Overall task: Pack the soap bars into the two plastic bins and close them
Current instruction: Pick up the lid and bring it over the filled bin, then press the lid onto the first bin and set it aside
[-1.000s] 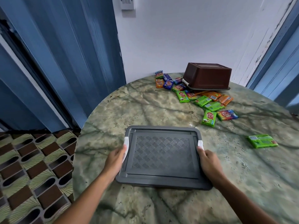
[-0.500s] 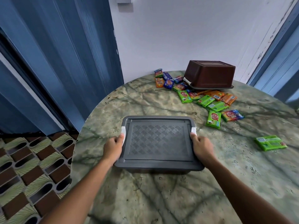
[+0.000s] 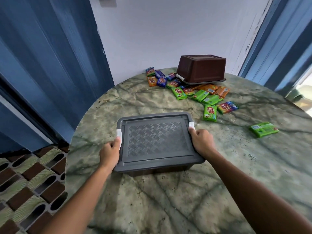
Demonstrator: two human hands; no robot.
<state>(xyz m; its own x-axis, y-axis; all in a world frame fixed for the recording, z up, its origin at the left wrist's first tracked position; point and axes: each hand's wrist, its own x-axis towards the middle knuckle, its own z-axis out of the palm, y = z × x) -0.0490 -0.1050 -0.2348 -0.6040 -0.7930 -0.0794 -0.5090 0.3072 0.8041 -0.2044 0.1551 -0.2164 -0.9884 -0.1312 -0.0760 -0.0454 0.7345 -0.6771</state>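
My left hand (image 3: 109, 152) and right hand (image 3: 201, 142) clutch grey bin (image 3: 156, 141) by its sides; clips (image 3: 191, 124) may stay latched, soaps (image 3: 210, 112) at 1 o'clock unpacked.

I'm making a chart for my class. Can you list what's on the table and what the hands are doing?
Grey bin: lid on, near the table's front
Left hand: grips the bin's left side by the white latch
Right hand: grips its right side
Brown bin: upside down at the back
Soap bars: loose on the table, none packed in view
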